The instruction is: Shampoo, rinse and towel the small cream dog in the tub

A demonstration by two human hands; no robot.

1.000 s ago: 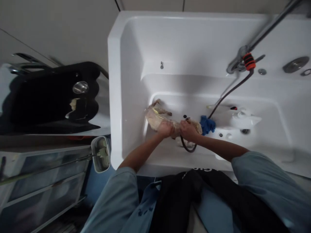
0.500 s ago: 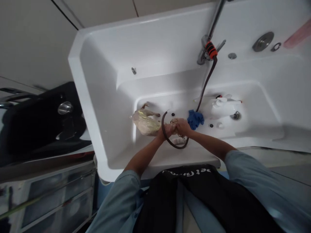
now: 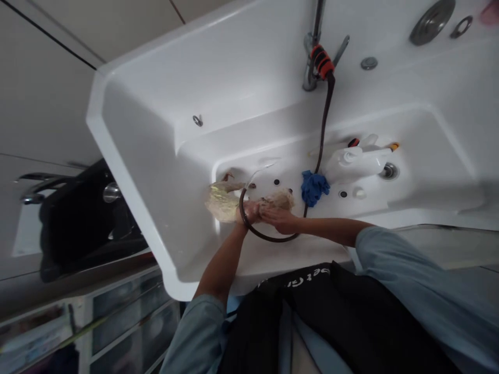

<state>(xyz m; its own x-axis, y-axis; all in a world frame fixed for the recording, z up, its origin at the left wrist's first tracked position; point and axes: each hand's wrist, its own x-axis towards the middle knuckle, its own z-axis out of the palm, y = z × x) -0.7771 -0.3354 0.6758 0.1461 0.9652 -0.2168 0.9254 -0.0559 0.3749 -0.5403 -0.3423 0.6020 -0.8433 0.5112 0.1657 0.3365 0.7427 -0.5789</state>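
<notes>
A small, wet, pale-furred animal (image 3: 220, 203) stands in the white tub (image 3: 234, 127); I cannot tell whether it is a dog or a cat. My left hand (image 3: 252, 211) is closed on its neck or shoulder area, with fingers partly hidden. My right hand (image 3: 279, 217) lies against the front of the animal with its fingers stretched out. The brown hose (image 3: 268, 238) loops over my left wrist, and water comes from its free end. Beside the animal's head is a crumpled blue glove or cloth (image 3: 314, 188).
The hose runs up to an orange-and-black connector (image 3: 323, 62) on the faucet (image 3: 311, 78). White bottles (image 3: 351, 163) lie near the drain (image 3: 389, 171). A black basin (image 3: 89, 223) stands left of the tub, above a drawer unit (image 3: 125, 317).
My right hand has gone from curled to flattened, and the animal's head now shows beyond it. The hose loop has shifted left with my left hand. The camera view has tilted and moved.
</notes>
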